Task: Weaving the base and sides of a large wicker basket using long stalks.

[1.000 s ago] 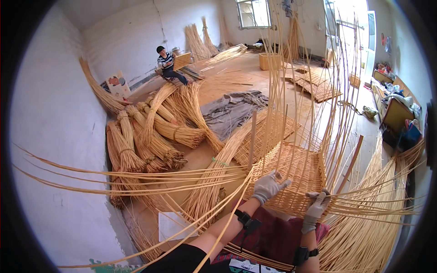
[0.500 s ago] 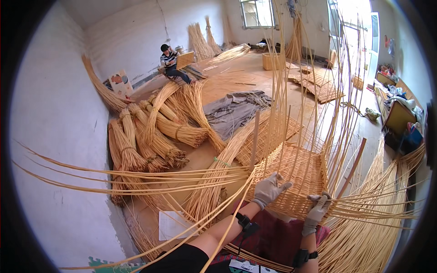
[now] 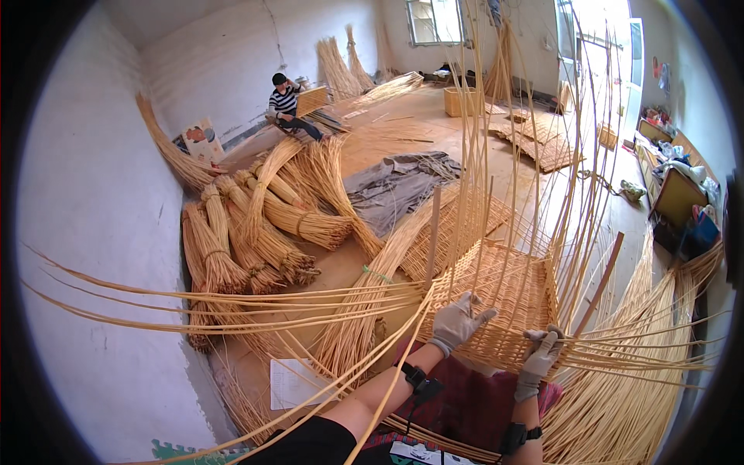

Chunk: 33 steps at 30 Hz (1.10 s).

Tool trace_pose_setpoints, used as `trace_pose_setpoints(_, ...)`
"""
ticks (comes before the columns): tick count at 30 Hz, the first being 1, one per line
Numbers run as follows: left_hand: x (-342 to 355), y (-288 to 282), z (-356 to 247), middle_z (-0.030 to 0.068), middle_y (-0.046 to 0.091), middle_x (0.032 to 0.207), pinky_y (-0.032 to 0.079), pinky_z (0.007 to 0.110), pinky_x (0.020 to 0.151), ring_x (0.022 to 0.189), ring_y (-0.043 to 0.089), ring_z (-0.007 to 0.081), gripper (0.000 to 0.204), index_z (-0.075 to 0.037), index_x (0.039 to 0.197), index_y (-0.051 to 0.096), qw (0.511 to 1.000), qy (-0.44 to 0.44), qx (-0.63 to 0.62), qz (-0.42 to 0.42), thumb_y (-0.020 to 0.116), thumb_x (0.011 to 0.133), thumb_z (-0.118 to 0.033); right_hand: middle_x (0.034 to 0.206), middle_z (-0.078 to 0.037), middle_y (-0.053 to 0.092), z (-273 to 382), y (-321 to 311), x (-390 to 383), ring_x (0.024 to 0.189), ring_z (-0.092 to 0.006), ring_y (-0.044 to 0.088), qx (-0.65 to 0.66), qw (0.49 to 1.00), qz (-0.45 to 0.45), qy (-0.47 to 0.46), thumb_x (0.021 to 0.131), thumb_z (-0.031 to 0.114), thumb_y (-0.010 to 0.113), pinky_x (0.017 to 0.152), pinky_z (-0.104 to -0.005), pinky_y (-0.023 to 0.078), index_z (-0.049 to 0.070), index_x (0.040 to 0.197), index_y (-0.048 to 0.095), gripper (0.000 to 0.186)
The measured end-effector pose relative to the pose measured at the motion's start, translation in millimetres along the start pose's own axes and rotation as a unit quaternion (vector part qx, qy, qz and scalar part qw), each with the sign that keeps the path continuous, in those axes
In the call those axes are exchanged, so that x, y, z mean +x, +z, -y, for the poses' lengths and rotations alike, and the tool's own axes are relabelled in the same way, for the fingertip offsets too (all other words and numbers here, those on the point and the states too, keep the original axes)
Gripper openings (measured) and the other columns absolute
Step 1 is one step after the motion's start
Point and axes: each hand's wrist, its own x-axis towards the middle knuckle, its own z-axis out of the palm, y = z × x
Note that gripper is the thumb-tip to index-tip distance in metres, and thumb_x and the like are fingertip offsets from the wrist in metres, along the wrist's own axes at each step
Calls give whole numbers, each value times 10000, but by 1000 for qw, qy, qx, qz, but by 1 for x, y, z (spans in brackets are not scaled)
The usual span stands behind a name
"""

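In front of me sits a half-woven wicker basket with a square floor, low sides and tall upright rods. My left hand, in a pale work glove, is closed over the top edge of its near side, thumb to the right. At the near right corner my right hand, also gloved, has its fingers curled around the weave; its fingertips are partly hidden. Loose willow rods fan out to the right beside that hand. More long rods stick out to the left from the basket's left corner.
Bundled willow rods lie along the left wall, near a grey cloth. A co-worker sits at the back holding a woven panel. Wooden stakes rise beside the basket. Many rods lie at the near right.
My hands stay in nearly the same places on the basket. The co-worker at the back has lowered an arm. The view has shifted slightly.
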Motion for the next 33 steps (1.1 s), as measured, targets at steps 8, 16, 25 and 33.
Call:
trace_pose_setpoints(8, 4, 5, 5, 47, 590, 607, 483, 380, 557, 546, 608, 237, 674, -114, 1100, 605, 999, 34, -10, -30, 637, 861, -744, 783, -96, 683, 3, 7, 1, 583, -126, 634, 5, 1000, -8, -14, 1116, 269, 447, 359, -195, 327, 84, 1229, 550, 241)
trace_pose_setpoints(16, 2, 9, 7, 41, 590, 593, 484, 382, 540, 541, 622, 239, 665, -129, 1110, 599, 998, 39, 6, -43, 623, 867, -748, 793, -103, 691, 2, 2, 1, 623, -144, 663, 5, 1000, -3, -6, 1114, 262, 454, 362, -193, 338, 75, 1221, 551, 236)
trace_pose_setpoints(25, 0, 6, 4, 21, 611, 643, 500, 358, 563, 583, 635, 207, 650, -125, 1105, 616, 999, 32, 3, -41, 671, 851, -721, 799, -103, 695, 1, 2, 0, 609, -140, 654, 1, 1000, -8, -2, 1113, 258, 456, 359, -193, 342, 73, 1217, 552, 233)
trace_pose_setpoints(33, 0, 7, 5, 31, 606, 625, 487, 376, 548, 558, 623, 223, 655, -124, 1110, 603, 998, 40, -1, -51, 658, 857, -725, 807, -112, 691, -7, 0, 2, 383, -65, 370, -7, 1000, -5, -28, 1121, 300, 431, 327, -223, 263, 79, 1221, 564, 277)
